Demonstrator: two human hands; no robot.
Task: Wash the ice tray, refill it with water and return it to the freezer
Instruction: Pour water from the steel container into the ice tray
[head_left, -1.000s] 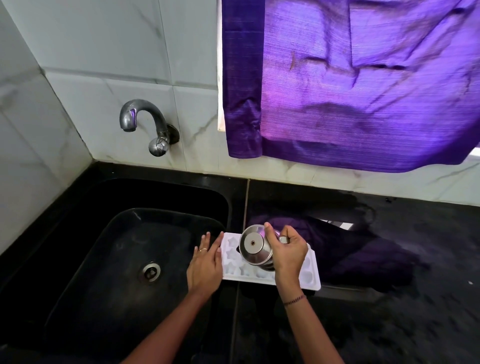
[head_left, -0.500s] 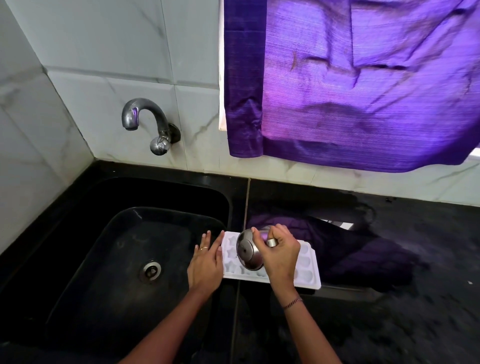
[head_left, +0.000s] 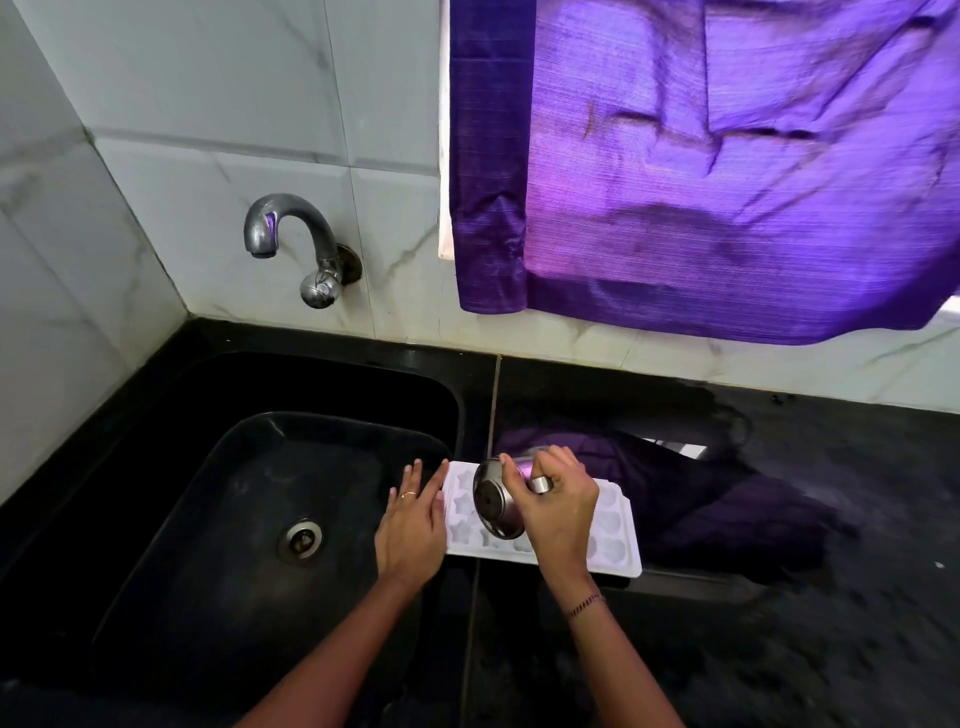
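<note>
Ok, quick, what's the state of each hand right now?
Left hand: open, straight fingers resting against the left end of the ice tray.
Right hand: closed around a steel cup tipped over the tray.

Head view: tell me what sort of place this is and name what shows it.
Probably a home kitchen: a black sink set in a dark counter, a metal tap on the tiled wall above it, and a white ice tray on the counter under a steel cup.
</note>
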